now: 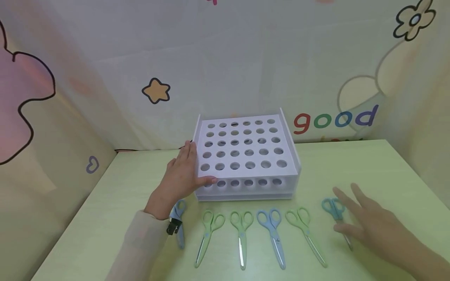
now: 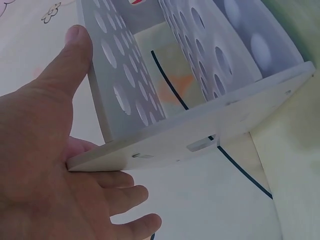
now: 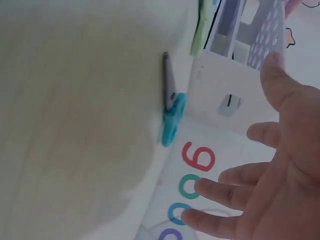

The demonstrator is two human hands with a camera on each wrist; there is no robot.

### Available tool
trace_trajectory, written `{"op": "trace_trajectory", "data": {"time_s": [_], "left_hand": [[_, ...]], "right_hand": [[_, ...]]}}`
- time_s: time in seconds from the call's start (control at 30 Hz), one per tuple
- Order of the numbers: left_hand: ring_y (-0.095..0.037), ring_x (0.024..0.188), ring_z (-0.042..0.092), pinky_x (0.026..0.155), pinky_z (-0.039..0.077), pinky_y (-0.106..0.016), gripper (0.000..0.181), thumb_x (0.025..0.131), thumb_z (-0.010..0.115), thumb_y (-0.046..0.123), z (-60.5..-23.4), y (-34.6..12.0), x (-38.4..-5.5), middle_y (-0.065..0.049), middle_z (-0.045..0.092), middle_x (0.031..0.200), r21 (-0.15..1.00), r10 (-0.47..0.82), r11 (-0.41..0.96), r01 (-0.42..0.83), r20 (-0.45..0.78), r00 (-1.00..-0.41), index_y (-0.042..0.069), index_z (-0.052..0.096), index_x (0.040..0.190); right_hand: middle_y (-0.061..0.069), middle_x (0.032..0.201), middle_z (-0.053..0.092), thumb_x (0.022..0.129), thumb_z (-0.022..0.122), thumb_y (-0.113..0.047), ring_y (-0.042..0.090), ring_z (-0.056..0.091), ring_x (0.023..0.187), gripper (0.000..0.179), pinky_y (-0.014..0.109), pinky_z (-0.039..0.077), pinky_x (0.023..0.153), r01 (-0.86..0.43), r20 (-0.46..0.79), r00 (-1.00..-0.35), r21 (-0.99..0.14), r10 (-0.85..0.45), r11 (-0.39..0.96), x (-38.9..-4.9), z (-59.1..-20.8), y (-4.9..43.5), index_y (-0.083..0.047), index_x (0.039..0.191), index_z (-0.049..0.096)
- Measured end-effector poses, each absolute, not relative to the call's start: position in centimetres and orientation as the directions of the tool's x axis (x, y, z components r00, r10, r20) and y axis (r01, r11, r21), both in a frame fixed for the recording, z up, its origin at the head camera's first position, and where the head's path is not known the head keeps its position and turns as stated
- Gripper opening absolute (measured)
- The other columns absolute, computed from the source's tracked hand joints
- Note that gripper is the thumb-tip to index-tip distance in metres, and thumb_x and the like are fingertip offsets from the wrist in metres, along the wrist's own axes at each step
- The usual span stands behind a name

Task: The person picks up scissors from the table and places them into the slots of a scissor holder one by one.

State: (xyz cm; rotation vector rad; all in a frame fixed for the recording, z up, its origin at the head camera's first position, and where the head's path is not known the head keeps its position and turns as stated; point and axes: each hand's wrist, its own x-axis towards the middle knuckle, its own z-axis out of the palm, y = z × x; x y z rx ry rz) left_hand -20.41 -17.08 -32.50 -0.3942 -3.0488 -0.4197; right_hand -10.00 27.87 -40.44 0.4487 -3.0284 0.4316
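Note:
My left hand rests on the left side of a white rack with rows of round holes. Its straight fingers lie along the outer side panel, and the thumb reaches over the front edge. At right, my right hand hovers with spread fingers and nothing in them, beside the small teal scissors, which lie on the table. In the right wrist view the same scissors appear apart from the fingers. Blue scissors lie partly hidden under my left wrist.
In front of the rack lie green scissors, more green scissors, blue scissors and another green pair, in a row on the pale green table. A printed cloth hangs behind the table.

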Motion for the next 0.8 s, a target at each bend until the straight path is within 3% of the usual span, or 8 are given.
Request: {"op": "trace_trajectory", "data": {"time_s": [0.13, 0.33, 0.53, 0.8], "left_hand": [[-0.035, 0.150, 0.015, 0.110, 0.026, -0.061, 0.125, 0.082, 0.079, 0.058, -32.6, -17.0, -20.5, -0.025, 0.005, 0.166, 0.278, 0.244, 0.926, 0.255, 0.074, -0.967, -0.007, 0.005, 0.159], [-0.035, 0.150, 0.016, 0.109, 0.028, -0.061, 0.126, 0.081, 0.079, 0.058, -32.5, -17.0, -20.4, -0.025, 0.006, 0.165, 0.279, 0.249, 0.924, 0.261, 0.077, -0.965, -0.007, 0.005, 0.158], [-0.034, 0.151, 0.016, 0.109, 0.028, -0.061, 0.126, 0.080, 0.079, 0.059, -32.4, -16.9, -20.4, -0.024, 0.006, 0.166, 0.278, 0.250, 0.924, 0.263, 0.081, -0.965, -0.007, 0.005, 0.159], [-0.035, 0.150, 0.019, 0.109, 0.028, -0.061, 0.126, 0.081, 0.080, 0.057, -32.4, -17.0, -20.3, -0.025, 0.005, 0.165, 0.298, 0.252, 0.917, 0.263, 0.077, -0.965, -0.007, 0.004, 0.159]], "right_hand": [[0.041, 0.151, 0.028, 0.098, 0.065, -0.044, 0.067, 0.038, 0.124, 0.071, 0.076, 0.036, 0.089, -0.276, 0.032, -0.959, -0.342, -0.282, 0.898, -10.3, -41.0, 28.3, -0.017, 0.157, 0.037], [0.041, 0.148, 0.033, 0.104, 0.057, -0.037, 0.065, 0.039, 0.125, 0.052, 0.073, 0.036, 0.092, -0.288, -0.005, -0.951, -0.355, -0.310, 0.889, -10.7, -41.5, 28.7, -0.013, 0.150, 0.050], [0.039, 0.148, 0.036, 0.106, 0.052, -0.039, 0.062, 0.036, 0.128, 0.052, 0.074, 0.037, 0.090, -0.261, -0.097, -0.948, -0.300, -0.302, 0.917, -11.1, -41.7, 28.8, -0.006, 0.147, 0.052], [0.036, 0.147, 0.040, 0.103, 0.056, -0.042, 0.061, 0.038, 0.128, 0.060, 0.073, 0.037, 0.092, -0.257, -0.129, -0.945, -0.282, -0.302, 0.924, -11.2, -41.6, 28.7, 0.000, 0.146, 0.051]]}}
